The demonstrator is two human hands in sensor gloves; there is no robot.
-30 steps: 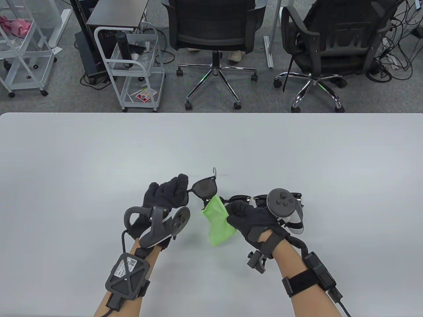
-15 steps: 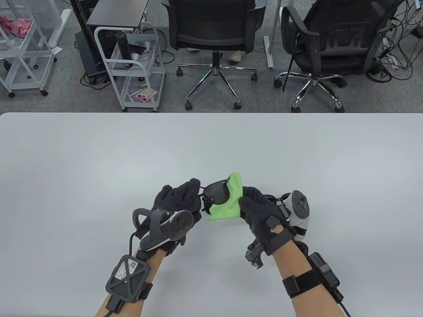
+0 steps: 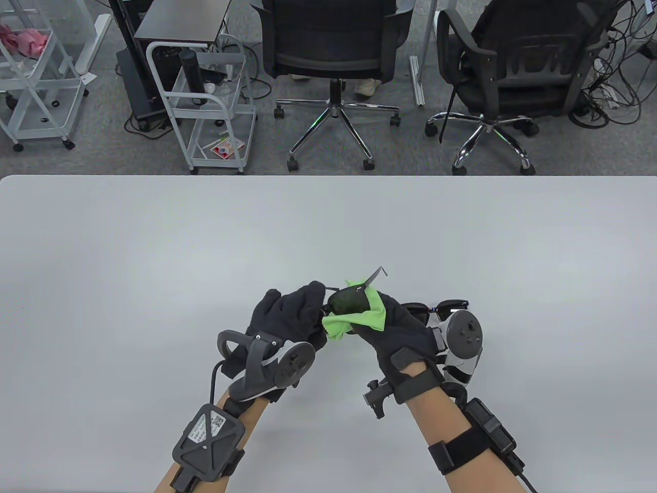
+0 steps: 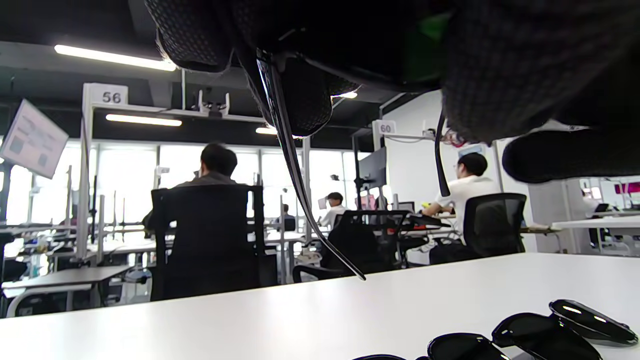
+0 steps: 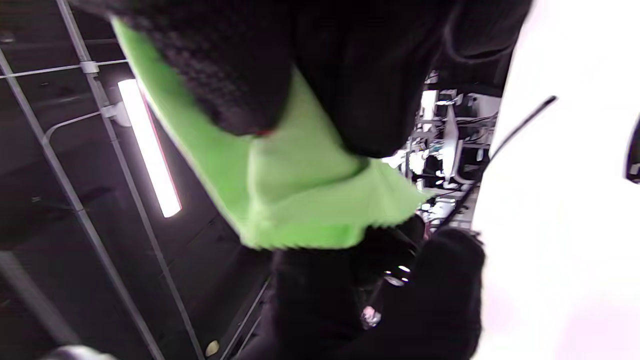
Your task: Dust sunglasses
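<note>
- So the left hand (image 3: 287, 321) is holding one pair of sunglasses (image 3: 349, 300) up off the table (image 3: 154, 246), just below the middle of the table view. Its fingers are curled around the frame's left end, which makes sense to me: hold it by the edge and the lens stays free to wipe.
- The right hand (image 3: 398, 334) has a green cloth (image 3: 354, 321) pinched in its fingers and bunched against the lens. The right wrist view shows fingertips (image 5: 240, 75) clamped on the fabric from both sides, so the glove never touches the lens itself, I'd guess on purpose.
- One temple arm (image 3: 374, 273) sticks out up and to the right, unfolded, out of the cloth's way. In the left wrist view another arm (image 4: 295, 165) hangs down toward the table.
- More dark sunglasses (image 3: 436, 308) lie on the table just right of the right hand, partly hidden behind its tracker (image 3: 462, 341). The left wrist view catches them at lower right (image 4: 540, 335). Probably parked within reach as the queue, though I can't tell whether they've been wiped or not.
</note>
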